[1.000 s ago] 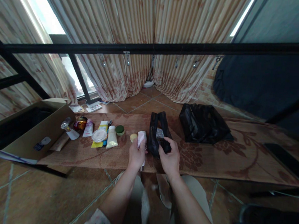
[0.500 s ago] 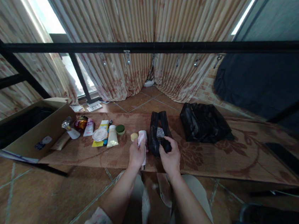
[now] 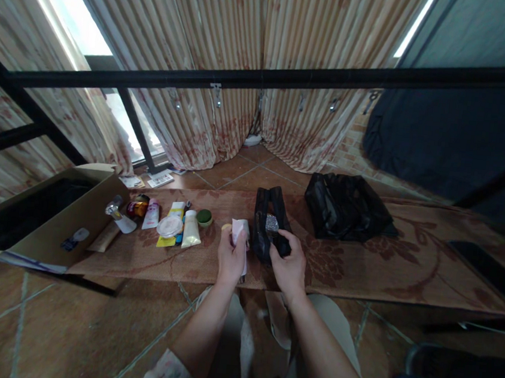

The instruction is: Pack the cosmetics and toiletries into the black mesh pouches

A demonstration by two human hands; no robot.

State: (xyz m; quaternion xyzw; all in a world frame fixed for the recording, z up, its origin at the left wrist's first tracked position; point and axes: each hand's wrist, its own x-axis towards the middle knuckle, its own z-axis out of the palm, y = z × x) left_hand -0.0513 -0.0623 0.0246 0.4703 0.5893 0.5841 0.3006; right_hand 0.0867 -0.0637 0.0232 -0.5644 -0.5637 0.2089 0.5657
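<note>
The left hand (image 3: 231,262) grips a slim pale-pink item (image 3: 238,227), its top shifted slightly left, now hiding most of a round yellow piece (image 3: 226,227). The right hand (image 3: 290,264) still pinches the soft black mesh pouch (image 3: 258,238), apparently steadying it, near the brown patterned cloth-covered tabletop's (image 3: 145,267) front edge.

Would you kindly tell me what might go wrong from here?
The left hand holds a pale item close to the front edge of the table; if the grip slips, it might drop to the floor. The small black bag by the right hand looks open, so the glittery item in it could spill if the bag tips.
</note>
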